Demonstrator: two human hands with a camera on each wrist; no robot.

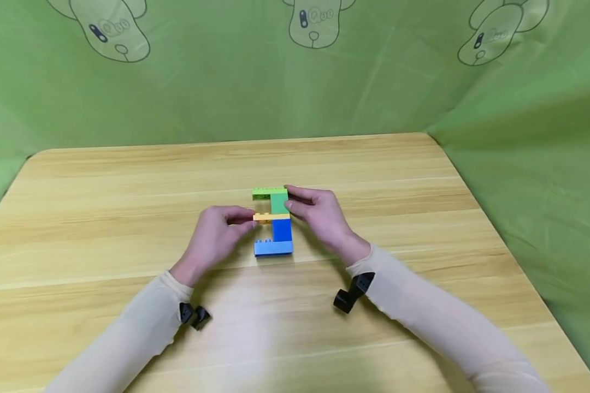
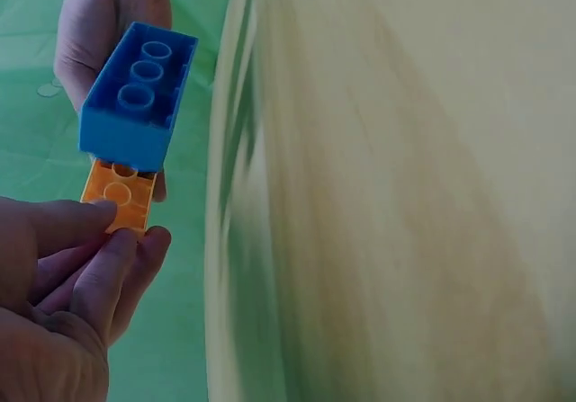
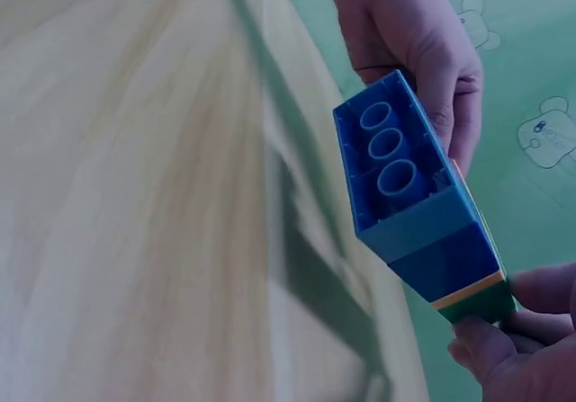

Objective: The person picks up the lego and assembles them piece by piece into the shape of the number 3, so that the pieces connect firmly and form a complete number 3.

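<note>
Toy building bricks are joined in a stack, seen in the head view: a lime green brick [image 1: 269,191] at the far end, a green brick [image 1: 279,203], an orange brick [image 1: 271,217], a dark blue brick [image 1: 282,230] and a light blue brick [image 1: 273,248] nearest. The lime, orange and light blue ones jut out leftward. My left hand [image 1: 213,232] pinches the jutting end of the orange brick. On the other side, my right hand [image 1: 324,217] holds the stack at the green brick between thumb and fingers. Both wrist views show the hollow, tubed underside of the light blue brick [image 3: 387,150].
A wooden table [image 1: 118,180] lies under both hands. Green cloth [image 1: 216,87] with printed bear outlines hangs behind it and along the right side. Each sleeved wrist wears a small black device [image 1: 354,292].
</note>
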